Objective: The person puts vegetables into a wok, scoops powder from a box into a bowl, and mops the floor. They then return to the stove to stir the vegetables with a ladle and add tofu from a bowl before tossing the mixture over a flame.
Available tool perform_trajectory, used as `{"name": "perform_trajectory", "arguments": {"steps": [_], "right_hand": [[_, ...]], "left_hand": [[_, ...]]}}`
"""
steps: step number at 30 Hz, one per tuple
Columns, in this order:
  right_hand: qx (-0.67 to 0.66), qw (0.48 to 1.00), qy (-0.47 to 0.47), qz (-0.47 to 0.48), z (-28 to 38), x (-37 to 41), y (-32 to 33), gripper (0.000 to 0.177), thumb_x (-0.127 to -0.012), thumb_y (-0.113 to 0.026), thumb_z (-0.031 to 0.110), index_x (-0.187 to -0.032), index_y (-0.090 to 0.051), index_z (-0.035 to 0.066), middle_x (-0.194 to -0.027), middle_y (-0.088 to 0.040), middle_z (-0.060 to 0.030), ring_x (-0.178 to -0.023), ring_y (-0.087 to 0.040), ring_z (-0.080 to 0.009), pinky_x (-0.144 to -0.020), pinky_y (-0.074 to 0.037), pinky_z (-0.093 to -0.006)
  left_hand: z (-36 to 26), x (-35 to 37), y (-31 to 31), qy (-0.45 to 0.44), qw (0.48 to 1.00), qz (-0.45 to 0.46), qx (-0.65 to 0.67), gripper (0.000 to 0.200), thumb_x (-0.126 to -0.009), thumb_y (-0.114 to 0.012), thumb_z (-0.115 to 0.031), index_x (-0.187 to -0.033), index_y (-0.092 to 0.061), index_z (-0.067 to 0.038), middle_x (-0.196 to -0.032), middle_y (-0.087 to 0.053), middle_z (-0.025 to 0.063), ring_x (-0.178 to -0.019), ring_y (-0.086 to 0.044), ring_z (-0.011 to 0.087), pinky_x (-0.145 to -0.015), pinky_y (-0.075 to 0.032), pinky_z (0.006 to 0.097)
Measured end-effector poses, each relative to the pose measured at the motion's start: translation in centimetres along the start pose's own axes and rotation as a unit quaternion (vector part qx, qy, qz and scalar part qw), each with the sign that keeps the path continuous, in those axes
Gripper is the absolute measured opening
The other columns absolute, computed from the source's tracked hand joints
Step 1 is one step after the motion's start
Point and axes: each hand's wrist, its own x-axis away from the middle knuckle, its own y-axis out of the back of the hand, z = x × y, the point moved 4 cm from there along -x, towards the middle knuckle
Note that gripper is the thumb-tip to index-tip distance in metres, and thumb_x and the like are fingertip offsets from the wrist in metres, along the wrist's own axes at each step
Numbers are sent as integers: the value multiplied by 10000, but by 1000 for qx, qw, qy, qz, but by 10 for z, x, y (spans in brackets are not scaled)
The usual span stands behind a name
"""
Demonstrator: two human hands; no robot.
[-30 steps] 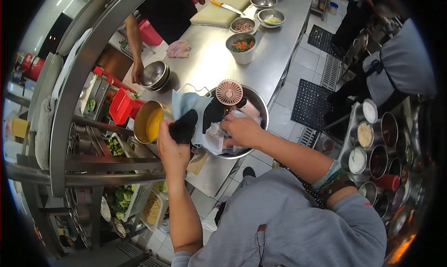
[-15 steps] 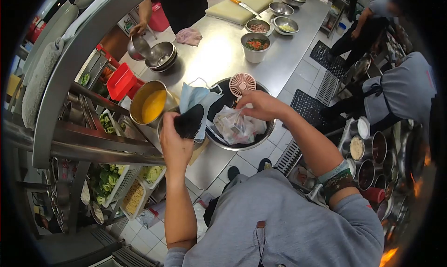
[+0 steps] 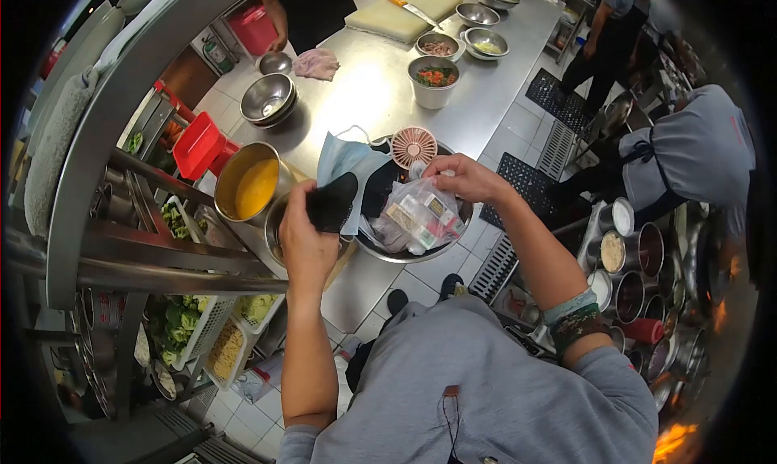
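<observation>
My left hand (image 3: 305, 241) is closed on a black cloth piece (image 3: 333, 205), with a light blue face mask (image 3: 350, 166) hanging behind it. With fingers pinched, my right hand (image 3: 465, 178) grips the top of a clear plastic bag (image 3: 417, 217) that has small boxes in it. The bag is over a large metal bowl (image 3: 411, 258). Just behind the bag, a pink fan (image 3: 413, 147) rests in the bowl among dark items.
Left of the bowl stands a pot of yellow liquid (image 3: 252, 181), by a red container (image 3: 201, 147). Across the steel table (image 3: 356, 84) are a white tub (image 3: 434, 82), metal bowls and a knife on a cutting board (image 3: 405, 12). Co-workers stand at right; flames burn lower right.
My right hand has drawn the bag's top up a little, and the boxes show more clearly. Across the table, the co-worker's hand has set the tilted metal bowl down.
</observation>
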Motion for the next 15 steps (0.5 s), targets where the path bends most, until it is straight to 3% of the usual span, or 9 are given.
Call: {"name": "perform_trajectory", "arguments": {"steps": [6, 11, 15], "right_hand": [[-71, 996, -48, 10, -12, -2, -6, 143, -878, -536, 62, -982, -622, 18, -896, -605, 16, -807, -538, -63, -753, -448, -218], [-236, 967, -91, 13, -20, -4, -12, 119, -915, -531, 107, -975, -609, 39, -865, -608, 23, -771, -548, -48, -720, -464, -205], [-231, 967, -95, 41, -17, -5, -13, 123, -930, -523, 126, -959, -608, 42, -864, -607, 25, -762, -553, -49, -710, -470, -210]], "left_hand": [[6, 0, -8, -6, 999, 23, 31, 478, -690, -672, -8, -1136, -503, -40, -946, -618, 208, -896, -607, 374, -785, -466, 381], [-1, 3, -18, 10, 993, 61, 99, 482, -700, -683, -20, -1143, -493, -38, -967, -616, 201, -894, -605, 365, -795, -466, 378], [-2, 1, -18, 5, 996, 63, 66, 479, -704, -678, -8, -1143, -488, -38, -972, -617, 201, -908, -606, 351, -803, -464, 368]]}}
